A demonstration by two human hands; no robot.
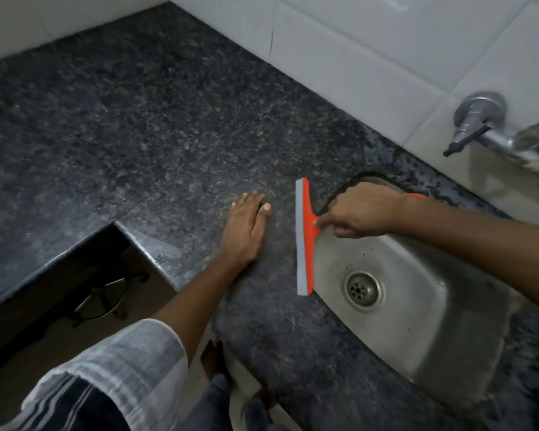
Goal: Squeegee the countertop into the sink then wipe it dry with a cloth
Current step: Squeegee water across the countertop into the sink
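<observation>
Striped sleeve cloth (106, 368) fills the lower left, closest to the lens, and from it the left forearm reaches up onto the dark speckled desk (137, 135). Beyond a cut-out corner of that desk, a metal ring stand (101, 295) sits lower down in shadow. Next comes the left hand (246, 231), lying flat on the stone with fingers straight and together, holding nothing; it looks like a brace. Just to its right, apart from it, stands the squeegee (305, 237), orange body with a grey rubber blade, its long edge running along the left rim of the sink (448, 321), so the blade sits right at the lip. The right hand (361, 213) grips its handle, fingers curled round it and a fingertip pressed where the handle meets the head; most of the handle is hidden under the hand. Further right a metal tap (479, 122) juts from the white tiled wall (386, 42). No cloth is in view

Judging by its build, the tool is light and stiff, with only the blade edge soft. Wet plastic may be slippery, so the handle near the head seems the best hold for even pressure
</observation>
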